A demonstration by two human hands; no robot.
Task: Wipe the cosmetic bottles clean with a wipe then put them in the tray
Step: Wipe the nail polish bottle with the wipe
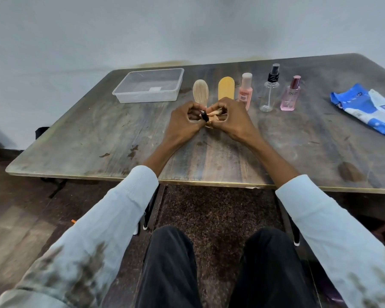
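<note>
Hands are meeting mid-table: I'm pinching a small black tube (204, 115) in my left hand (185, 123) while my right hand (229, 121) is rubbing it with the crumpled wipe (215, 114), keeping it steady for cleaning; clear tray (129, 94) is waiting empty.

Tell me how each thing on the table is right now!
Tray: open, no bottles inside.
Small black tube: held by left hand.
Wipe: crumpled in right hand.
Spray bottle: upright, capped.
Pink bottle: upright, capped.
Wipes packet: lying flat.

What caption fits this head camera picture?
Both hands wipe a small black tube with a wipe; clear tray waits.
</note>
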